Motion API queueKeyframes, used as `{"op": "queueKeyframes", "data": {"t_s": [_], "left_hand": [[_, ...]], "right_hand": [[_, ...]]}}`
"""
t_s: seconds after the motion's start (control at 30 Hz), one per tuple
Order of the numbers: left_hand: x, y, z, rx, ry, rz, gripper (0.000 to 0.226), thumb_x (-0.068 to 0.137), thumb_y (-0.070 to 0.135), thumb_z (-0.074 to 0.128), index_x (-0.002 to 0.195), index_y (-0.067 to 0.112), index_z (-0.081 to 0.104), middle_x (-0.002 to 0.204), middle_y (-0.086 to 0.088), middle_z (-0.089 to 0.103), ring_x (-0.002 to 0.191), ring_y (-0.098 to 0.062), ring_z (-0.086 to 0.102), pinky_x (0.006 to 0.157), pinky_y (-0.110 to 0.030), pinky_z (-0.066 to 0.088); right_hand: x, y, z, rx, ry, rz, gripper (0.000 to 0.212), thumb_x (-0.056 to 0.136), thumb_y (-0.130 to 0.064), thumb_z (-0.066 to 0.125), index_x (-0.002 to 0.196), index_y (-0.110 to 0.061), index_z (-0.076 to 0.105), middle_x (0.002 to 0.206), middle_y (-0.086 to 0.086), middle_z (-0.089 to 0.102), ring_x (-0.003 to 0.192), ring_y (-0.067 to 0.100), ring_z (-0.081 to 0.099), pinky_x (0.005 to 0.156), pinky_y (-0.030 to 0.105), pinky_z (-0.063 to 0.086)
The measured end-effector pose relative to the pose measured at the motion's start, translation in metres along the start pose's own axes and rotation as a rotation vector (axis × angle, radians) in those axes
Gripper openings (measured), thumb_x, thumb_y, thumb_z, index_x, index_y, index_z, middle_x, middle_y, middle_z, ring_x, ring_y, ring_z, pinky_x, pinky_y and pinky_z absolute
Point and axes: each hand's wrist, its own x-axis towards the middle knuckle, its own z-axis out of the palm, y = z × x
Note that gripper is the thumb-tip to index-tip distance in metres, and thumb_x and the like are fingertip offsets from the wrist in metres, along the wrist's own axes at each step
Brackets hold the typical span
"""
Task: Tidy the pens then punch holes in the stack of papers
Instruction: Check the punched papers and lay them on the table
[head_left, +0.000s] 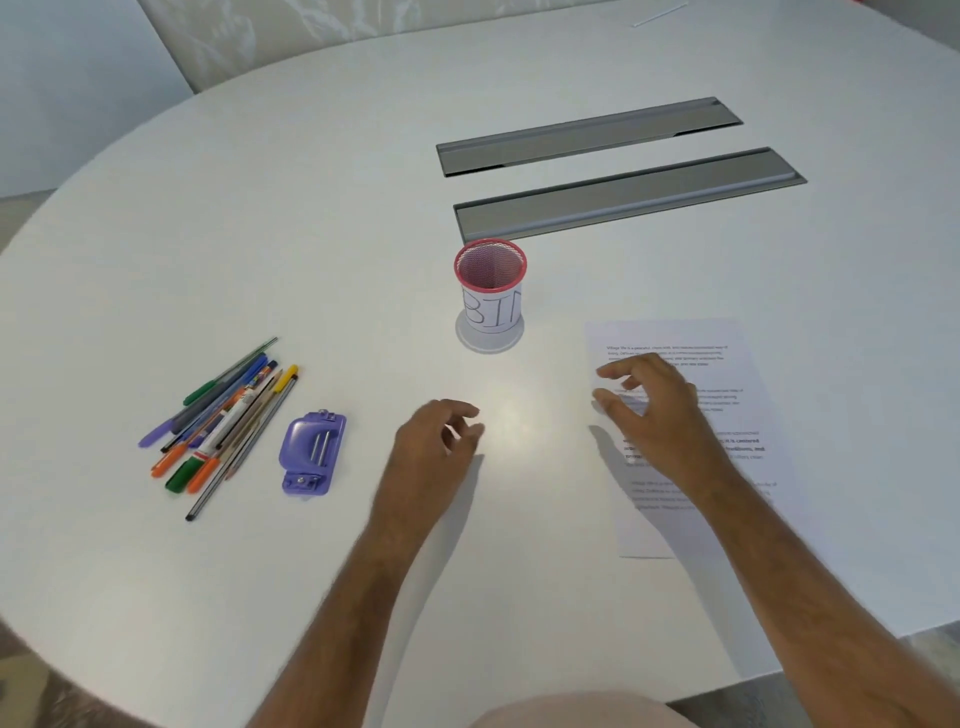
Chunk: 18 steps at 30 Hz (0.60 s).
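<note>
Pens lie in a loose pile at approx 9 o'clock on the table, tips mostly toward 7, caps toward 1; mix of green, blue, orange, purple, yellow, plus a pencil or two. Punch sits just beside the pile on its 3 o'clock side, purple, lying flat, not touching the pens. Cup, pink mesh w/ a white paper label reading "BIN", stands upright near table centre, approx 12 from the hands; nothing visible inside. Papers lie flat at approx 3 o'clock, printed text up.

Left hand is over bare table btwn punch and papers, fingers loosely curled and slightly apart, holding nothing. Right hand is over the papers' left part, fingers spread and bent, nothing gripped; can't tell if fingertips touch the sheet.

Two grey slots are set into the table at approx 1 o'clock, beyond the cup.
</note>
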Motion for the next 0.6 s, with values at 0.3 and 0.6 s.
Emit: {"op": "queueKeyframes", "data": {"t_s": [0.3, 0.6], "left_hand": [[-0.002, -0.036, -0.046, 0.395, 0.005, 0.025, 0.025, 0.098, 0.014, 0.072, 0.121, 0.003, 0.069, 0.115, -0.009, 0.061, 0.102, -0.026, 0.062, 0.092, -0.036, 0.050], [-0.013, -0.044, -0.052, 0.818, -0.114, 0.105, 0.046, 0.116, 0.026, 0.033, 0.158, 0.008, 0.041, 0.143, -0.011, 0.053, 0.125, -0.024, 0.053, 0.103, -0.033, 0.045]], "right_hand": [[-0.002, -0.052, 0.067, -0.025, -0.172, -0.167, 0.011, 0.096, -0.026, 0.074, 0.107, -0.027, 0.073, 0.111, -0.011, 0.067, 0.099, 0.009, 0.061, 0.093, 0.033, 0.029], [-0.003, -0.085, 0.117, -0.082, -0.315, -0.250, 0.014, 0.100, -0.026, 0.068, 0.113, -0.024, 0.072, 0.113, -0.009, 0.066, 0.106, 0.013, 0.063, 0.098, 0.037, 0.034]]}}
